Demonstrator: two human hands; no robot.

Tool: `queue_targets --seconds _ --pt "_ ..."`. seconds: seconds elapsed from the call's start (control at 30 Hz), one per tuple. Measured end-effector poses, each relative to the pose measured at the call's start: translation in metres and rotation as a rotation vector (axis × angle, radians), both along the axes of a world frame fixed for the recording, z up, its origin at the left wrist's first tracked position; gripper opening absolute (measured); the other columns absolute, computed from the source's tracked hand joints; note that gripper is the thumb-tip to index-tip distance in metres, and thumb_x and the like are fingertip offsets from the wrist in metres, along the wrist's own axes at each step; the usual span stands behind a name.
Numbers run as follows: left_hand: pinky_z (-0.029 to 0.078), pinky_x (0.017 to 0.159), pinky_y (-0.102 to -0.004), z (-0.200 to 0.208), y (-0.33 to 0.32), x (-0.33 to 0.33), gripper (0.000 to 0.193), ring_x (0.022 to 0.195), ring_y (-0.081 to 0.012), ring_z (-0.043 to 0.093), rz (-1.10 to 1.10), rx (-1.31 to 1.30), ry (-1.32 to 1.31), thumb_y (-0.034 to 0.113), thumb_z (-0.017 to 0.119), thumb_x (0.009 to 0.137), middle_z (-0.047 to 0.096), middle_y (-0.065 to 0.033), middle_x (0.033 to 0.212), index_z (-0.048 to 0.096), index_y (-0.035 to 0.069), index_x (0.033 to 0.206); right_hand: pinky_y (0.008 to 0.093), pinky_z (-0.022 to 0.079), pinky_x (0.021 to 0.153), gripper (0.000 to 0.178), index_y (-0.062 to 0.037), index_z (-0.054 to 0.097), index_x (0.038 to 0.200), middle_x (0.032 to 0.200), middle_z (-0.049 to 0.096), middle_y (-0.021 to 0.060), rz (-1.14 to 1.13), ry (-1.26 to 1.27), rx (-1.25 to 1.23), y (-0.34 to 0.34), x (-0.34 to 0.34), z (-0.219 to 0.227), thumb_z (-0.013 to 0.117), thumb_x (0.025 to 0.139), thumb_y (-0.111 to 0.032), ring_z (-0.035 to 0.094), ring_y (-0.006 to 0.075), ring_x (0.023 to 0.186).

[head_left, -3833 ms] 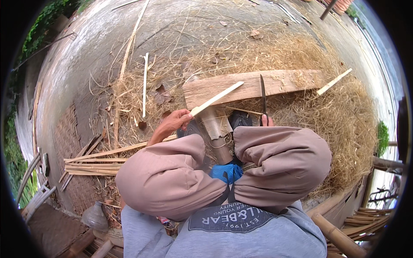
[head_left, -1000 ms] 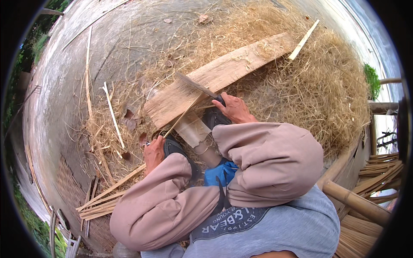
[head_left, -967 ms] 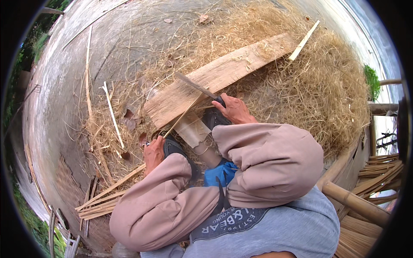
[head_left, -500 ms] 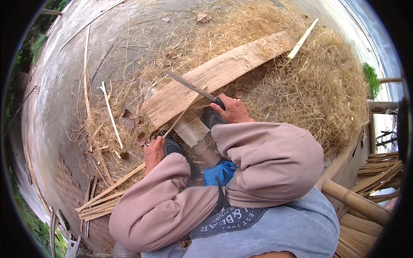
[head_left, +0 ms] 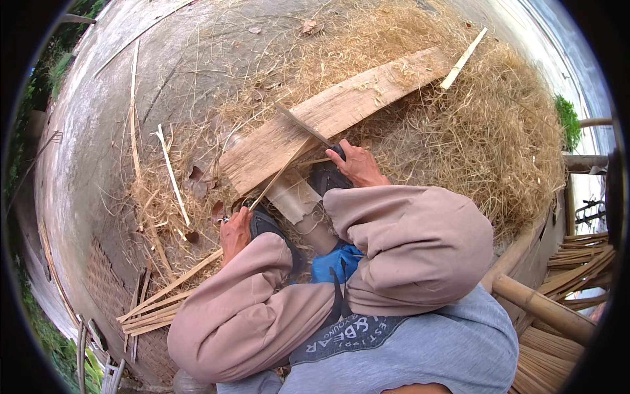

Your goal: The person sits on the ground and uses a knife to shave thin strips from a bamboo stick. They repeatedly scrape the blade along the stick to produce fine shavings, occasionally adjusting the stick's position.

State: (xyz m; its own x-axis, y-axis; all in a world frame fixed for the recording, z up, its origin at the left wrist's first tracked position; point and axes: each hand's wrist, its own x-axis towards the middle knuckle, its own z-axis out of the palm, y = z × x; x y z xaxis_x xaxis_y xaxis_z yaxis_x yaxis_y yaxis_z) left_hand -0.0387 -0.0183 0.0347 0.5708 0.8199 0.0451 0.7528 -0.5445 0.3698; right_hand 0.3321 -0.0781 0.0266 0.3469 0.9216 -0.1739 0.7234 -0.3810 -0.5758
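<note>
My right hand (head_left: 362, 165) is closed round the dark handle of a knife (head_left: 304, 125). Its long blade slants up and left over a wide wooden plank (head_left: 374, 92). Lower left, beside a dark shoe (head_left: 264, 224), my left hand (head_left: 235, 232) pinches a thin bamboo strip (head_left: 276, 180). The strip runs up and right from those fingers onto the plank's near edge, close below the blade. Beneath the plank's near end a pale, wrapped support (head_left: 293, 199) slopes down between my legs toward a blue cloth or bag (head_left: 336, 263).
Curly shavings (head_left: 485, 144) are heaped right of and behind the plank, with a pale strip (head_left: 464, 58) on top. Split strips (head_left: 154, 318) lie at lower left near a woven mat (head_left: 108, 282). Bamboo poles (head_left: 541, 305) and bundled strips (head_left: 545, 364) are at right.
My right hand and the knife have shifted a little to the right and away from me, and the blade is steeper. My left hand and the plank have hardly moved.
</note>
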Motion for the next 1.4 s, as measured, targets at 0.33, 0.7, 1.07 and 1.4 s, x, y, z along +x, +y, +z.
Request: queue_targets --seconds 0.33,0.7,1.07,1.4 --pt "0.047 0.071 -0.0483 -0.001 0.002 -0.004 0.013 0.083 -0.0412 0.064 -0.015 0.032 0.080 0.019 0.060 0.102 0.064 -0.0178 0.085 0.062 0.006 0.102 0.0564 0.054 0.073 0.051 -0.0028 0.056 0.101 0.084 0.070 0.0271 -0.026 0.041 0.025 -0.002 0.001 -0.002 0.054 0.103 -0.054 0.070 0.0489 0.084" --pt "0.049 0.077 -0.0502 -0.011 0.007 -0.004 0.025 0.084 -0.0406 0.064 0.011 0.053 0.072 0.014 0.059 0.100 0.064 -0.0174 0.091 0.063 0.011 0.124 0.0326 0.050 0.053 0.063 -0.0029 0.059 0.094 0.068 0.058 0.0051 -0.097 0.771 -0.121 0.001 0.015 -0.005 0.046 0.104 -0.063 0.061 0.0148 0.057" --pt "0.048 0.072 -0.0437 0.000 0.011 0.038 0.052 0.079 -0.0339 0.059 -0.104 -0.124 -0.217 0.010 0.066 0.096 0.055 -0.0170 0.086 0.057 0.016 0.147 0.0323 0.049 0.055 0.042 -0.0024 0.061 0.092 0.070 0.059 0.0027 -0.011 0.708 -0.016 -0.001 0.015 -0.035 0.069 0.098 -0.043 0.059 0.0128 0.058" --pt "0.044 0.063 -0.0451 0.018 0.000 0.026 0.032 0.065 -0.0323 0.058 0.062 -0.149 -0.094 0.033 0.062 0.103 0.054 -0.0137 0.074 0.072 0.024 0.132 0.0482 0.055 0.069 0.031 -0.0028 0.062 0.094 0.078 0.070 0.0221 -0.087 0.107 0.167 -0.013 -0.004 -0.022 0.074 0.088 -0.031 0.071 0.0433 0.075"
